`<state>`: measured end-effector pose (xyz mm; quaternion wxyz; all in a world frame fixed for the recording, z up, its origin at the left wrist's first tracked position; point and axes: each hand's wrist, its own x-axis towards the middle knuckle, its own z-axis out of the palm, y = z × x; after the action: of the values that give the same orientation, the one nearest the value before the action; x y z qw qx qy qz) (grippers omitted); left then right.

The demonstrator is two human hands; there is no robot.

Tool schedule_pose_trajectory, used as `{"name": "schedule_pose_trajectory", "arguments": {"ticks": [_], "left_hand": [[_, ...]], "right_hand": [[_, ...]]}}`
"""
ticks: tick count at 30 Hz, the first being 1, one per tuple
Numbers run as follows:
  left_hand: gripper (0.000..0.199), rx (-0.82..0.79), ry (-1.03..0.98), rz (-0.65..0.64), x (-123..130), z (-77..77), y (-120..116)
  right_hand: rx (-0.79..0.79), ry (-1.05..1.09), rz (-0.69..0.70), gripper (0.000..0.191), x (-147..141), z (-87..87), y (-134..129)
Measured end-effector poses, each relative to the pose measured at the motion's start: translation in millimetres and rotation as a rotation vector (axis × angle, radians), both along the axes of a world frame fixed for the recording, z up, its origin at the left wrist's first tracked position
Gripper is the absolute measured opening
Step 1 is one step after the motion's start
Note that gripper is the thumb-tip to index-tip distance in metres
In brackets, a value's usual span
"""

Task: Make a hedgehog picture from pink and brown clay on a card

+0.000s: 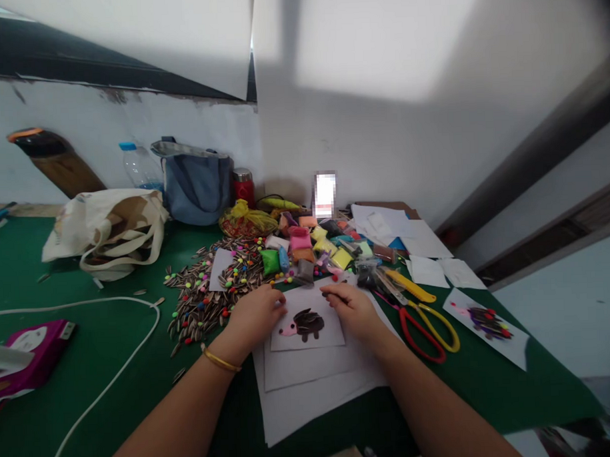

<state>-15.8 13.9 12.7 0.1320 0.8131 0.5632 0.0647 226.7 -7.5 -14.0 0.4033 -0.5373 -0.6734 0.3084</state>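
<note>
A small white card [285, 340] lies on larger white sheets [311, 409]. On it is a hedgehog [309, 325] with a pink snout, a dark clay body and several sunflower seeds as spines. My left hand [255, 315] rests at the card's left edge, its bent fingers slightly apart and nothing visible between them. Over the card's upper right corner, my right hand [357, 315] pinches a dark, narrow thing that looks like a sunflower seed [332, 295]. A pile of sunflower seeds [190, 300] mixed with coloured pompoms spreads beside my left hand.
Packets of coloured clay [301, 242] lie beyond the card. Red-handled scissors [421, 338] and a yellow cutter [412, 286] are at the right, near a second hedgehog card [488, 325]. Behind stand a blue bag [198, 185] and a lit phone [325, 194]. A white cable [114, 368] crosses the left.
</note>
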Motion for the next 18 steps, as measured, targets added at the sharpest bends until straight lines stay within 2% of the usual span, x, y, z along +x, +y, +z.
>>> {"name": "schedule_pose_trajectory", "arguments": {"ticks": [3,6,8,12,16,18], "left_hand": [[0.026,0.018,0.059,-0.016,4,-1.3,-5],[0.031,0.028,0.089,-0.027,6,-2.6,-7],[0.031,0.031,0.098,-0.031,6,-3.3,-7],[0.030,0.044,0.096,-0.041,5,-5.0,-5],[0.030,0.026,0.068,-0.026,3,-6.7,-4],[0.031,0.007,0.049,-0.017,2,-6.9,-4]], "right_hand": [[-0.083,0.042,-0.027,0.032,-1,-0.8,0],[-0.150,0.035,-0.003,0.022,-2,4.6,-2],[-0.170,-0.024,0.036,0.016,0,10.6,-3],[-0.177,-0.141,0.159,0.015,6,21.0,-6],[-0.192,-0.243,0.270,0.014,5,24.5,-12],[-0.148,-0.281,0.301,0.015,1,24.0,-16]]}}
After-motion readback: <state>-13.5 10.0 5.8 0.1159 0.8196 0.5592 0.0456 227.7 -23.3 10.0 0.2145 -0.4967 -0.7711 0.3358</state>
